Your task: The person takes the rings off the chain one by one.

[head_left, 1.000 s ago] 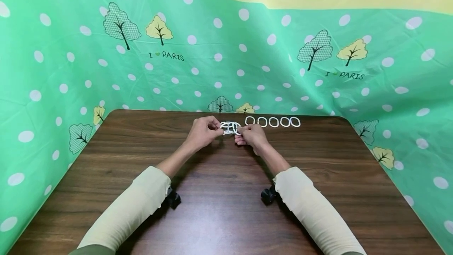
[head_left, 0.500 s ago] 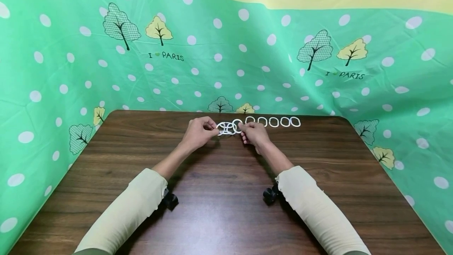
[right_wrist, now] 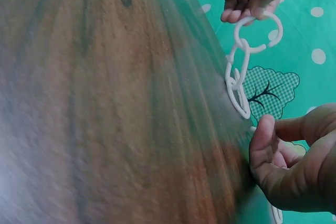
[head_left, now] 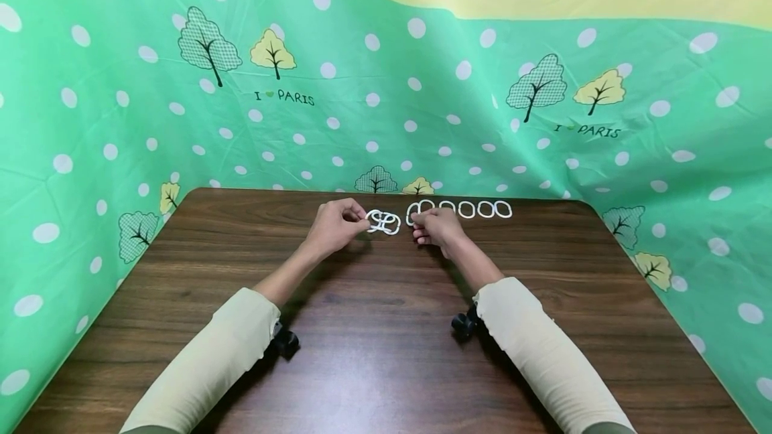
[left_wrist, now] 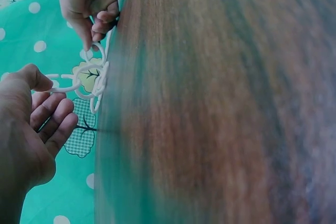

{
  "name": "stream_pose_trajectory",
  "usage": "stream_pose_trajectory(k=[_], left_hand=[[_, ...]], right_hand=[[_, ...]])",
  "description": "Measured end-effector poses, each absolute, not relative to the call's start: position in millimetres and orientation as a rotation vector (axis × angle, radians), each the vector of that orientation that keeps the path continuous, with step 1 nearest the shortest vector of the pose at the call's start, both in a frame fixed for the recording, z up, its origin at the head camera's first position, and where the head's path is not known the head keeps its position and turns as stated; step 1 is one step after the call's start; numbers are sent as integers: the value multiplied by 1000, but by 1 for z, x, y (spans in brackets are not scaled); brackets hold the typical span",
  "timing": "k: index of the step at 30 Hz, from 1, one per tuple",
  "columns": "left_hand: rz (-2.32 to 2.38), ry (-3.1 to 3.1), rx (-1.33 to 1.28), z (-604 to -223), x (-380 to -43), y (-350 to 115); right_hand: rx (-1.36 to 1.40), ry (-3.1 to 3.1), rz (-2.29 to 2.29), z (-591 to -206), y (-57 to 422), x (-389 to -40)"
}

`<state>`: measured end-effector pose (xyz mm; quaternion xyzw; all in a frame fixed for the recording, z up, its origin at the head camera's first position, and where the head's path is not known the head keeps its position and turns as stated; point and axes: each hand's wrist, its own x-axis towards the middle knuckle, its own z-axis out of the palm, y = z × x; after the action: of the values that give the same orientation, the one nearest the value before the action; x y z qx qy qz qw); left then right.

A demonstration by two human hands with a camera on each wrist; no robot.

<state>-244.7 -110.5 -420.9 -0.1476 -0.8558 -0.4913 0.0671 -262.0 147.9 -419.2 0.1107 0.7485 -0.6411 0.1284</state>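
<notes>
My left hand [head_left: 334, 226] pinches a white C-shaped chain link [right_wrist: 281, 31] between thumb and fingertips; its gap shows in the right wrist view. Hooked through it, several more white links [right_wrist: 247, 59] hang as a short chain down to the tabletop. To the right, my right hand [head_left: 439, 230] pinches another white link [head_left: 408, 216] by thumb and finger. In the head view a strip of bare wood separates that link from the chain. The fingers cover part of it.
Several white links [head_left: 466, 201] lie in a row at the back of the brown wooden table [head_left: 374, 353], just behind and right of my right hand. A green dotted cloth [head_left: 338, 106] hangs behind the table. Small black cameras [head_left: 286, 342] sit under both wrists.
The link in my right hand overlapped the chain earlier and now stands apart from it, toward the row. My left hand has moved slightly left with its link and chain.
</notes>
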Motion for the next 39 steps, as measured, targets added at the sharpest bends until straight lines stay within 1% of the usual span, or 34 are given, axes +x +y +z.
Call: stream_pose_trajectory(k=[9,16,30,35,39], left_hand=[[-1499,-2613,-463,-416,-241,-107],[-1508,-2637,-505,-409,-234,-99],[-1555,-2642,-612,-404,-230,-84],[-1557,-2643,-624,-405,-230,-82],[-1560,-2645,-625,-406,-231,-80]], right_hand=[[301,2201,-1773,-416,151,-270],[336,2272,-1702,-417,150,-276],[412,2337,-1695,-421,143,-282],[369,2339,-1696,-419,142,-278],[256,2372,-1648,-419,144,-272]])
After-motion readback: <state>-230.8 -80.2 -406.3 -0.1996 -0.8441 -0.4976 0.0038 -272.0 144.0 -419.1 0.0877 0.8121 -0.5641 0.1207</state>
